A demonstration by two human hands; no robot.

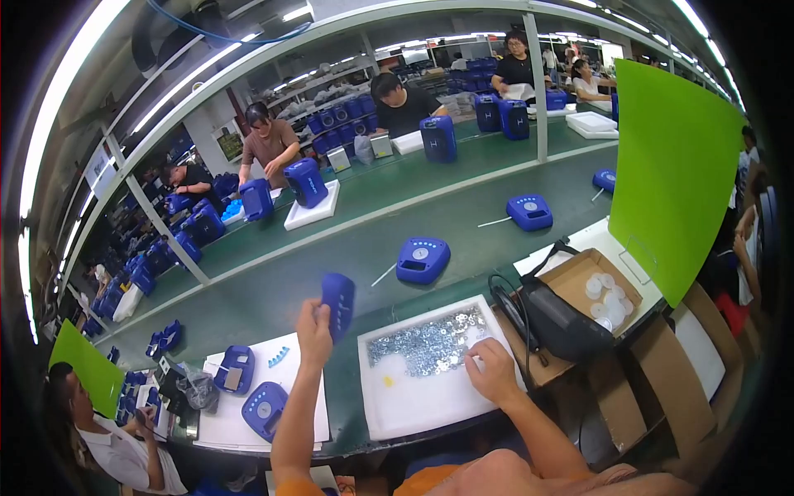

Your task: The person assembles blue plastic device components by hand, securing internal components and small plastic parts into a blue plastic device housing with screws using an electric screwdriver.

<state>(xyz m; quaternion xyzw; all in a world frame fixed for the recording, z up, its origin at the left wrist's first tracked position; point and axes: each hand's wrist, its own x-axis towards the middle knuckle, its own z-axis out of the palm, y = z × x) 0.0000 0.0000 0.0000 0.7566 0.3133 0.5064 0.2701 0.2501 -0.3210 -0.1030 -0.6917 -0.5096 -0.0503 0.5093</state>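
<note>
My left hand (313, 335) is raised with its fingers closed on a blue plastic cover (338, 307). The cover is tilted nearly on edge, with a row of small light marks on its face. My right hand (494, 372) is over the right side of a white foam tray (405, 413), its fingers curled together at the edge of a pile of small shiny metal washers (426, 345). Whatever lies between those fingertips is too small to make out. A similar blue cover (423, 260) with a light strip sticking out lies flat beyond the tray.
More blue covers (529, 212) lie along the green bench. To the left, blue covers (265, 411) rest on a white board (306, 413). At right are a black bag-like case (562, 314) and a cardboard box (633, 289) of white discs. Co-workers handle blue casings across the bench.
</note>
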